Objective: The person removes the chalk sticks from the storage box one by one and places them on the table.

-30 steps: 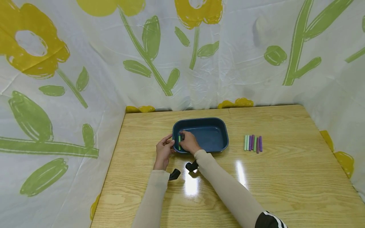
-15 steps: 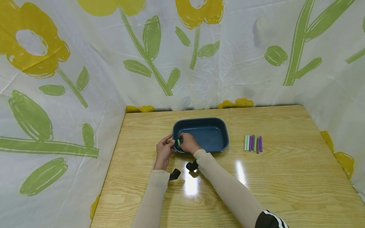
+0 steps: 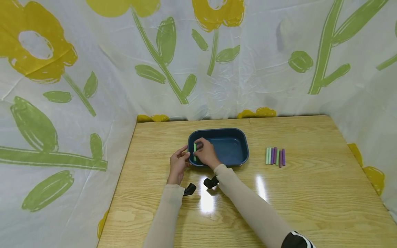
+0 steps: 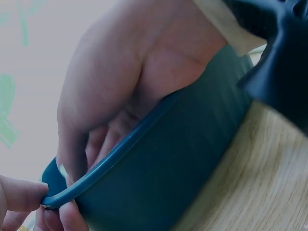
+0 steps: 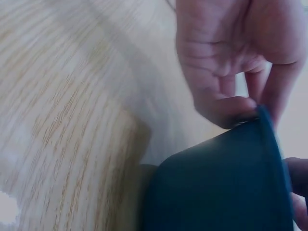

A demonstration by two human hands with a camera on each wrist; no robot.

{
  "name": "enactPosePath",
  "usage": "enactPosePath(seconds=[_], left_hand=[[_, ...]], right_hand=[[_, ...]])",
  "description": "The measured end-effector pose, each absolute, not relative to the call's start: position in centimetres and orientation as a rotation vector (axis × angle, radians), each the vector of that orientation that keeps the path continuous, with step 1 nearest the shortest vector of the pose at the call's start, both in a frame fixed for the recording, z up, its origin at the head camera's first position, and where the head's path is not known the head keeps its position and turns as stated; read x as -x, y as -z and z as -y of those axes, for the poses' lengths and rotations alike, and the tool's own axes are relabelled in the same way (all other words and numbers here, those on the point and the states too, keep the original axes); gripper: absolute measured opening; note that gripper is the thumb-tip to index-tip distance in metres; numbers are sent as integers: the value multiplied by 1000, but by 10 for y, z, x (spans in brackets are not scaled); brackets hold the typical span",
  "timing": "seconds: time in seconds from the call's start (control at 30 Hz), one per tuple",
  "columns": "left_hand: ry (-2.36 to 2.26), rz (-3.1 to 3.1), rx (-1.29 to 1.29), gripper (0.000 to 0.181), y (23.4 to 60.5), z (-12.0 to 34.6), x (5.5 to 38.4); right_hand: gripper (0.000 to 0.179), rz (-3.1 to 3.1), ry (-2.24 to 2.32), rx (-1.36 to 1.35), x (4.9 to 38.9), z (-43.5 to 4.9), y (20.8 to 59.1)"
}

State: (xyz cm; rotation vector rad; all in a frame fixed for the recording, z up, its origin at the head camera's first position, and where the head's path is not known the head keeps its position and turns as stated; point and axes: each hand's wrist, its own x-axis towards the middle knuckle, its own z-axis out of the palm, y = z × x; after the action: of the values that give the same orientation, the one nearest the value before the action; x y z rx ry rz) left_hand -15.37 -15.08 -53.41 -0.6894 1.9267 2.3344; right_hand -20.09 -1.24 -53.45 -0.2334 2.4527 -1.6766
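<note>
A dark blue rectangular basin (image 3: 229, 150) stands on the wooden table. My left hand (image 3: 178, 164) pinches its left rim between thumb and fingers; in the left wrist view the fingertips (image 4: 26, 195) sit on both sides of the rim. My right hand (image 3: 207, 154) reaches inside, at the left end, with thumb and fingers around a green chalk stick (image 3: 195, 147) that runs along the left wall. The thumb covers part of that stick. In the right wrist view the basin wall (image 5: 216, 187) hides most of the right hand, and the chalk does not show.
To the right of the basin, a row of several chalk sticks (image 3: 275, 156) in pale green, green and purple lies on the table (image 3: 322, 179). Black wrist mounts (image 3: 190, 189) hang under both forearms. A flower-printed sheet (image 3: 217, 93) encloses the table's back and sides.
The right hand's fingers dipped lower over the green chalk, then spread up toward the basin's far side, showing more of the stick. The left hand has stayed on the rim.
</note>
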Motion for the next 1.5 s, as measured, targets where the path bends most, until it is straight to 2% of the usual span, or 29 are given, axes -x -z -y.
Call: enactPosePath(seconds=[0.27, 0.9, 1.5], left_hand=[[-2321, -1921, 710, 39, 536, 151, 157], [-2331, -1926, 704, 39, 535, 151, 155], [-2329, -1936, 706, 38, 533, 149, 153]], right_hand=[[43, -2430, 1909, 196, 196, -20, 527], [45, -2431, 2068, -46, 181, -143, 513], [51, -2500, 2069, -211, 164, -235, 525]])
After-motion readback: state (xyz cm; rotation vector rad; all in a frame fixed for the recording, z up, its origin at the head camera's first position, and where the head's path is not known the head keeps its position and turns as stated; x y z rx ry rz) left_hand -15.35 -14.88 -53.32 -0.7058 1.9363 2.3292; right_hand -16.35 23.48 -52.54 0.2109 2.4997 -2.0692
